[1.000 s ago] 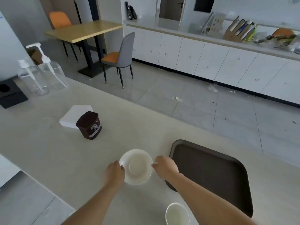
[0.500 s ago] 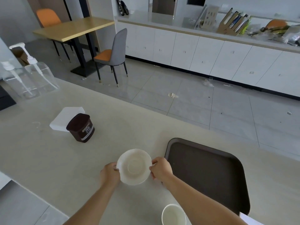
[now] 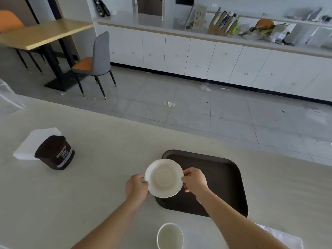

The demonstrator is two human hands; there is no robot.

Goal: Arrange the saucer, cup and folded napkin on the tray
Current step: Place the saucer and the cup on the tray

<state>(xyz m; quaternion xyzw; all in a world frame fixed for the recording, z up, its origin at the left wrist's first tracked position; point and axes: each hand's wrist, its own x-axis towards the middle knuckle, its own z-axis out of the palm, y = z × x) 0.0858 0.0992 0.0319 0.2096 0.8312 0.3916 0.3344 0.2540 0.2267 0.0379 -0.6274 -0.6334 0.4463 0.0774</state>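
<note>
A white saucer is held by both hands over the left edge of the dark brown tray. My left hand pinches its left rim and my right hand pinches its right rim. A white cup stands upright on the counter near the bottom edge, in front of the tray. A white folded napkin lies at the bottom right, partly hidden behind my right forearm.
A dark brown tub stands at the left on the pale counter, with a white stack of paper behind it. The counter's far edge runs diagonally, with tiled floor, a chair and cabinets beyond.
Both hands have lifted the saucer and carried it to the right, from the counter beside the tray to above the tray's left edge. The camera has turned right.
</note>
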